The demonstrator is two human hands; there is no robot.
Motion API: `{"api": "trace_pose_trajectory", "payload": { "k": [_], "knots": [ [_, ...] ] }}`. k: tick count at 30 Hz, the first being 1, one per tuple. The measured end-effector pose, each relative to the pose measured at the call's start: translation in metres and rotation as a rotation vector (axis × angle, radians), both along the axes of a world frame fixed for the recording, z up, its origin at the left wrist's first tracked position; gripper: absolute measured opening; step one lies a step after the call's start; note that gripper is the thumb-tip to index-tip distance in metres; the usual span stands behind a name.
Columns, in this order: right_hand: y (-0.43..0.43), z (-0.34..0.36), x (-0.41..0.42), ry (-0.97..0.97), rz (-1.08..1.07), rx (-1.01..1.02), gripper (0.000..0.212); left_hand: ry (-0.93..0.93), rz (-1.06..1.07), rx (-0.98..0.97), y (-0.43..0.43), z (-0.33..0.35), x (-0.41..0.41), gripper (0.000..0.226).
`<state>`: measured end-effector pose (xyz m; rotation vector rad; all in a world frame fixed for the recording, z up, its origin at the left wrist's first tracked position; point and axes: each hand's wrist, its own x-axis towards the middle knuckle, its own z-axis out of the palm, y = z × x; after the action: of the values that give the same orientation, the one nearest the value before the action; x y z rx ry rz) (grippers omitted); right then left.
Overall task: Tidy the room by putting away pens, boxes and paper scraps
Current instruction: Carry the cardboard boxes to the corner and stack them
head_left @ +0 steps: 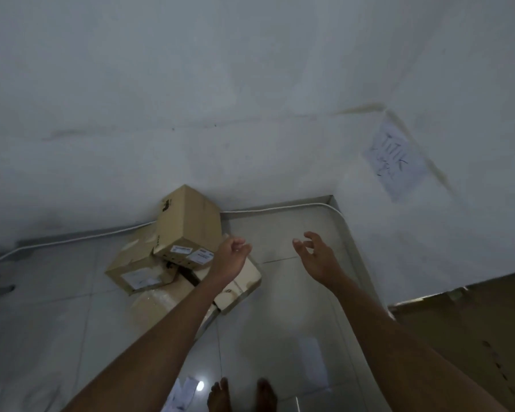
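Several brown cardboard boxes are piled on the tiled floor against the white wall. The top box (188, 226) leans tilted against the wall, above a flatter box (137, 267) at the left and another box (241, 288) at the right. My left hand (231, 257) hovers just right of the top box, fingers loosely curled, holding nothing. My right hand (317, 252) is stretched out over bare floor tiles, fingers apart and empty. White paper scraps (183, 392) lie on the floor near my bare feet (241, 395).
A white cable (280, 208) runs along the base of the wall into the corner. A sheet of paper with handwriting (394, 160) is taped to the right wall. Brown cardboard (470, 337) fills the lower right.
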<state>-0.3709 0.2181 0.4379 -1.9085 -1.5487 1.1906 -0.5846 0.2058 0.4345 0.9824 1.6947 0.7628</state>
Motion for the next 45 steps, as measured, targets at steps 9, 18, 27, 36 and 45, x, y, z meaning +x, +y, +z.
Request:
{"api": "trace_pose_trajectory", "payload": {
  "k": [9, 18, 27, 36, 45],
  "knots": [
    [0.003, -0.067, -0.038, -0.006, 0.166, -0.116, 0.06, 0.001, 0.176, -0.098, -0.027, -0.056, -0.036, 0.028],
    [0.005, -0.129, -0.102, -0.062, 0.26, -0.225, 0.06, -0.058, 0.289, -0.208, -0.058, -0.116, -0.094, 0.027],
    [0.008, -0.191, -0.175, -0.07, 0.299, -0.272, 0.055, -0.013, 0.412, -0.292, -0.084, -0.181, -0.191, 0.024],
    [0.034, -0.317, -0.244, -0.083, 0.405, -0.345, 0.057, 0.014, 0.658, -0.333, -0.088, -0.31, -0.269, 0.031],
    [0.05, -0.446, -0.3, -0.056, 0.475, -0.353, 0.057, 0.009, 0.859, -0.412, -0.103, -0.456, -0.292, 0.042]
  ]
}}
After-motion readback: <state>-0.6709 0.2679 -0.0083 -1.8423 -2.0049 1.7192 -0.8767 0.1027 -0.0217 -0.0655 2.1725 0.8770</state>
